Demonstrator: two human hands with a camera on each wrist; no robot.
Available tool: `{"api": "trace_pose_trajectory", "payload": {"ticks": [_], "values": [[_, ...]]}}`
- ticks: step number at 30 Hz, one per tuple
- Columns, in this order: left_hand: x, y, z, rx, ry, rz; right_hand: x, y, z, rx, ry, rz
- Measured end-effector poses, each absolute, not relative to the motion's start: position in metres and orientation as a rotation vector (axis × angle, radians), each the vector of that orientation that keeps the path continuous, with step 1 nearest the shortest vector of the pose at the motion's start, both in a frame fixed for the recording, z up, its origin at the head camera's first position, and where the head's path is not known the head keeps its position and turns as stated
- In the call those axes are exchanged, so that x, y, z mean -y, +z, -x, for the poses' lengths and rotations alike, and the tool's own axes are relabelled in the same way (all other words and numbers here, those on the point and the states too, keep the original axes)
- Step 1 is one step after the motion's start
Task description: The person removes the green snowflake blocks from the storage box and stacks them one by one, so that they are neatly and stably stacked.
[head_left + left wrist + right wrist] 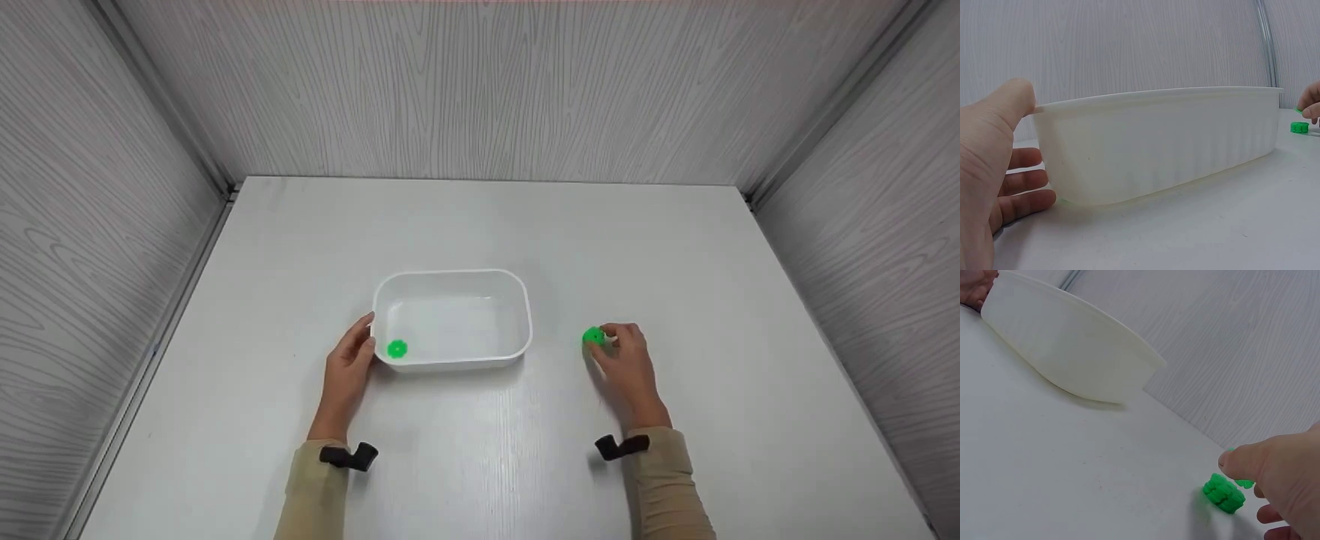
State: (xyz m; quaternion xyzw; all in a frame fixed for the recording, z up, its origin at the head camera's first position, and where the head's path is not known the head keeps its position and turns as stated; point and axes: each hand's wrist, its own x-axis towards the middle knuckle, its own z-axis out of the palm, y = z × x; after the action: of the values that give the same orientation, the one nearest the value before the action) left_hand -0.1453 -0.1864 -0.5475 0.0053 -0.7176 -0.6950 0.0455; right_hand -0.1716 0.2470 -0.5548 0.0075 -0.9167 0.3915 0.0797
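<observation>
A white rectangular plastic tub (450, 360) stands on the table, with one flat green flower-shaped piece (397, 349) inside its near left corner. My left hand (350, 364) touches the tub's left end from outside. In the left wrist view its thumb (1016, 98) lies at the rim and the lower fingers (1030, 202) reach the wall. To the tub's right, my right hand (626, 364) pinches a green flower-shaped piece (1245, 484), partly hidden behind the thumb. Just under it, a short stack of green notched pieces (1223, 493) sits on the table.
The white table (480, 225) is bounded by wood-grain panels at the back (480, 90), left (97, 225) and right (877, 225). Black mounts (352, 456) sit on both sleeved wrists.
</observation>
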Motion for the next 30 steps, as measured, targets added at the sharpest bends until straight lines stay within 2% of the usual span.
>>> {"api": "trace_pose_trajectory", "payload": {"ticks": [16, 30], "values": [[0.1861, -0.5472, 0.1456, 2.210, -2.101, -0.040, -0.2459, -0.5531, 0.1741, 2.842, 1.107, 0.047], [0.1865, -0.5480, 0.1455, 2.157, -2.109, 0.036, -0.2456, -0.5544, 0.1724, 2.828, 1.189, 0.084]]}}
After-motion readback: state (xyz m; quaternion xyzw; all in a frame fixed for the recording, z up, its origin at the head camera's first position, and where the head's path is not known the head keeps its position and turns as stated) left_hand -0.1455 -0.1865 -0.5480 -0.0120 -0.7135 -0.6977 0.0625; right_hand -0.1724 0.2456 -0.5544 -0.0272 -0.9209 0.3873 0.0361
